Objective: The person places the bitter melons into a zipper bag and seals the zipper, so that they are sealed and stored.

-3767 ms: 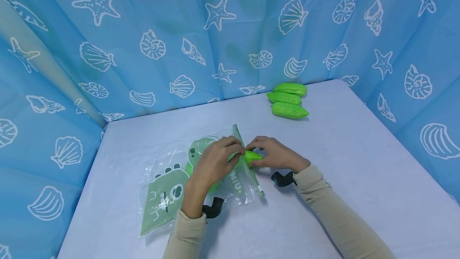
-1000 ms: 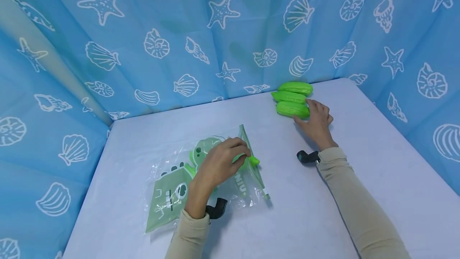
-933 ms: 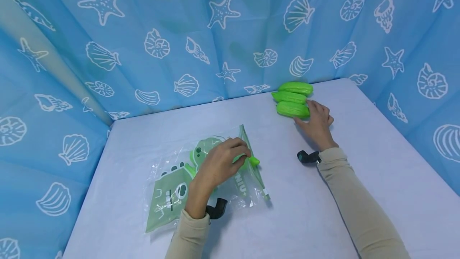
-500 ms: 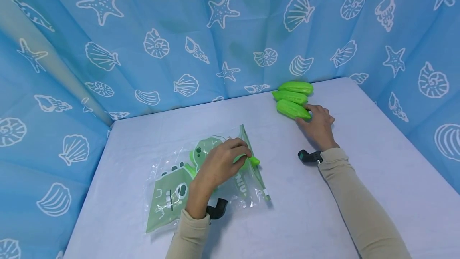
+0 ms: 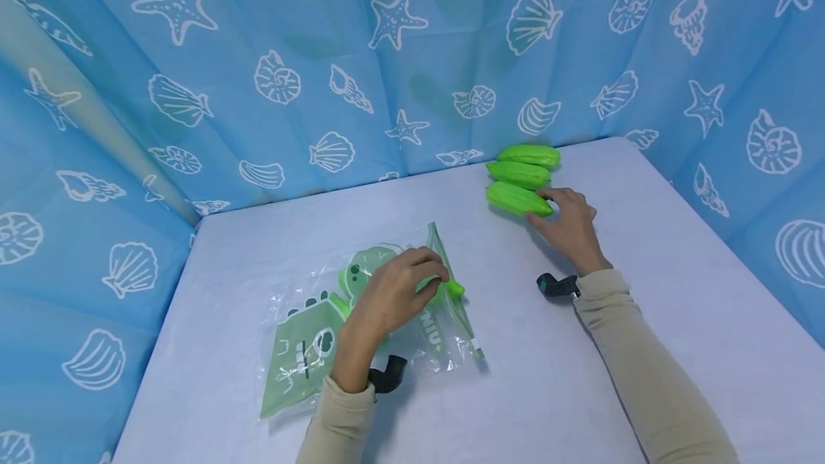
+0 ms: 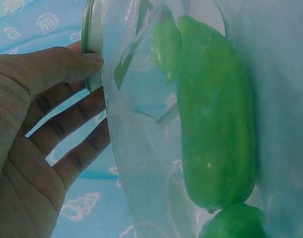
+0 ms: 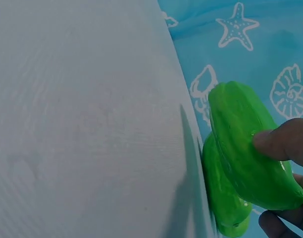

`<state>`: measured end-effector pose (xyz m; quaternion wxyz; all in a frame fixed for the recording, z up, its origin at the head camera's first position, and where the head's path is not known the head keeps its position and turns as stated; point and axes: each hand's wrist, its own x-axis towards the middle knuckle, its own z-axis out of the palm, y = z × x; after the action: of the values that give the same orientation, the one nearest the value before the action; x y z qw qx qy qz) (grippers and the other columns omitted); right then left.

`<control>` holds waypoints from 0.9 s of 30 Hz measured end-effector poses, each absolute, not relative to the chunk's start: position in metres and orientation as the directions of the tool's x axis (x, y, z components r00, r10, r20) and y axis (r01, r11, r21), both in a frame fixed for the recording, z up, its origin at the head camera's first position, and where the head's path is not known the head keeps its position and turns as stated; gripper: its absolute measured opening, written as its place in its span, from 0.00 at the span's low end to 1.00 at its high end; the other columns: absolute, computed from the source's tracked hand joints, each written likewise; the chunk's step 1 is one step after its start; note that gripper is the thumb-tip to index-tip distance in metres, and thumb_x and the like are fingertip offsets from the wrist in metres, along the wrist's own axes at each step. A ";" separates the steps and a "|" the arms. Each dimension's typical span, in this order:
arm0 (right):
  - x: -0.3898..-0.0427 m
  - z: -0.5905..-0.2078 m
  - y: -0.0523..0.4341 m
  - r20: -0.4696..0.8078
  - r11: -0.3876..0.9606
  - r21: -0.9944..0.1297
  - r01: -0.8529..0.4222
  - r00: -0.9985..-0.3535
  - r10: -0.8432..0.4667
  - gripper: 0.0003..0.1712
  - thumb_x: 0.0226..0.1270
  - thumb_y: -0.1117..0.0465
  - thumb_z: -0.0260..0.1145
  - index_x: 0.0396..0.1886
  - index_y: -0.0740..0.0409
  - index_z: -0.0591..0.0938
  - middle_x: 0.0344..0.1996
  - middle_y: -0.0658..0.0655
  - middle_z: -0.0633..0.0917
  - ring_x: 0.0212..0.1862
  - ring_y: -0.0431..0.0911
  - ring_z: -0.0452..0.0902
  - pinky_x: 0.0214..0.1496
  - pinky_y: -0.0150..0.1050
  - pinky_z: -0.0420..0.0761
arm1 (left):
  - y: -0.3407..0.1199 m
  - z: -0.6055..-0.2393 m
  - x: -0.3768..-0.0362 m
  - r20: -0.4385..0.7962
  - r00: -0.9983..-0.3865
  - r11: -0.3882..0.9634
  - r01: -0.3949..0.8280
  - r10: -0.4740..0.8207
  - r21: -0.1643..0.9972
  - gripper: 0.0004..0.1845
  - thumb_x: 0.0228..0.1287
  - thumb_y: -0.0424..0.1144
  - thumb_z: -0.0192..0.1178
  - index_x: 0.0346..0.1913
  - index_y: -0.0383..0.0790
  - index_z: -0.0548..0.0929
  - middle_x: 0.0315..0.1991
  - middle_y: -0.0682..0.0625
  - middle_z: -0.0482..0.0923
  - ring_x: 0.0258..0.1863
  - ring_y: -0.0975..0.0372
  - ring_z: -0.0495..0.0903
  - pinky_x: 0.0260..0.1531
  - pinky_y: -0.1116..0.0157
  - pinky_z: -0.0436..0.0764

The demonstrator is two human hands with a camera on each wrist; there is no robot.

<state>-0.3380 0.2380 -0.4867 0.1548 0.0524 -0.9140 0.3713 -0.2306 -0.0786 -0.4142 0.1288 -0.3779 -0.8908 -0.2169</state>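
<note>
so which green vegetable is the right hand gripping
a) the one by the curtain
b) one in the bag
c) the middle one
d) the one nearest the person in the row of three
d: the right hand pinches the nearest green vegetable, while the other two lie behind it untouched.

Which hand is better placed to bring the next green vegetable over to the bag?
The right hand: its fingers already grip the nearest green vegetable. The left hand is busy pinching the bag mouth.
</note>
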 end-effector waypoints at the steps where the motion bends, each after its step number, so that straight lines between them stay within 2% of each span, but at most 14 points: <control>1: -0.337 -0.485 0.237 0.322 0.714 -0.665 -0.216 -0.947 0.013 0.29 0.57 0.49 0.67 0.56 0.57 0.74 0.55 0.60 0.72 0.59 0.57 0.60 0.55 0.58 0.50 | -0.078 -0.414 -0.231 0.391 -0.682 0.622 0.728 0.618 0.287 0.07 0.57 0.34 0.63 0.37 0.49 0.84 0.41 0.59 0.76 0.39 0.68 0.74 0.36 0.72 0.75; 9: -0.326 -0.475 0.234 0.279 0.707 -0.674 -0.213 -0.960 -0.023 0.30 0.57 0.46 0.66 0.56 0.55 0.75 0.55 0.58 0.73 0.60 0.56 0.60 0.59 0.60 0.52 | -0.079 -0.414 -0.231 0.393 -0.683 0.624 0.728 0.616 0.285 0.07 0.57 0.34 0.62 0.36 0.49 0.84 0.41 0.60 0.77 0.39 0.69 0.74 0.36 0.72 0.75; 15: -0.321 -0.462 0.229 0.271 0.663 -0.702 -0.260 -0.958 -0.088 0.30 0.56 0.44 0.67 0.55 0.53 0.75 0.52 0.55 0.75 0.57 0.52 0.66 0.58 0.52 0.64 | -0.079 -0.415 -0.230 0.399 -0.677 0.622 0.732 0.618 0.279 0.07 0.57 0.34 0.63 0.36 0.49 0.84 0.41 0.60 0.76 0.38 0.69 0.74 0.35 0.72 0.75; 27: -0.304 -0.435 0.212 0.273 0.621 -0.693 -0.366 -0.931 -0.244 0.28 0.54 0.44 0.68 0.54 0.47 0.76 0.51 0.49 0.75 0.52 0.47 0.69 0.54 0.47 0.67 | -0.078 -0.413 -0.230 0.399 -0.672 0.621 0.736 0.623 0.270 0.06 0.56 0.33 0.63 0.36 0.48 0.84 0.41 0.59 0.77 0.38 0.69 0.74 0.35 0.72 0.75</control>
<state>-0.3038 0.2119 -0.4353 0.0763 0.1700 -0.8970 0.4008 -0.2302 -0.0780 -0.4134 0.1343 -0.3817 -0.8901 -0.2095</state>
